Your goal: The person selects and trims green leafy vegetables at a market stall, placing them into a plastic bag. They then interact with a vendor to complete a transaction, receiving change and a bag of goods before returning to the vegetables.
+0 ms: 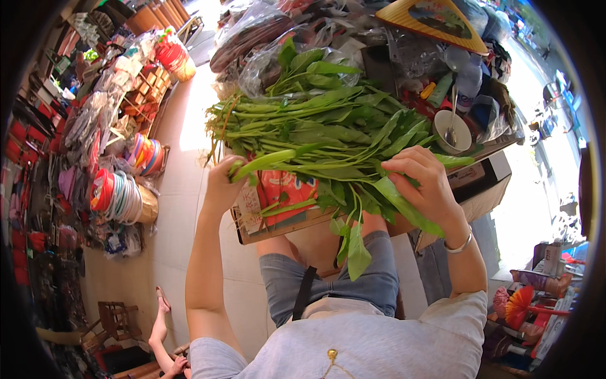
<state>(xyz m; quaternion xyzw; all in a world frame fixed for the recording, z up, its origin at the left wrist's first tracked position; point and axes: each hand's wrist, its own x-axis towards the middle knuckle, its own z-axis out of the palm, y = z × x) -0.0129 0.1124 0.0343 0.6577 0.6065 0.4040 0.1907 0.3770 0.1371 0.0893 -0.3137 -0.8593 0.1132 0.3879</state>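
A large heap of leafy green vegetables with long hollow-looking stems (pixel 303 123) lies across the table before me, its root ends to the left. My left hand (pixel 226 182) is closed around the stem end of a thick green stalk (pixel 272 160) at the heap's near left side. At the right, my right hand (pixel 421 182) has its thumb and fingers on the leafy part of stems at the near edge, with a broad leaf below the palm. Several leaves hang over the table's edge above my lap. A red printed sheet (pixel 287 192) shows under the stems between my hands, with a loose stem piece on it.
A white bowl with a metal spoon (pixel 461 142) stands right of the heap, near a plastic bottle (pixel 468 83). Plastic bags and a woven hand fan (pixel 433 23) lie behind. Goods crowd a stall at left, beside a pale floor. Another person's leg (pixel 161 327) shows at lower left.
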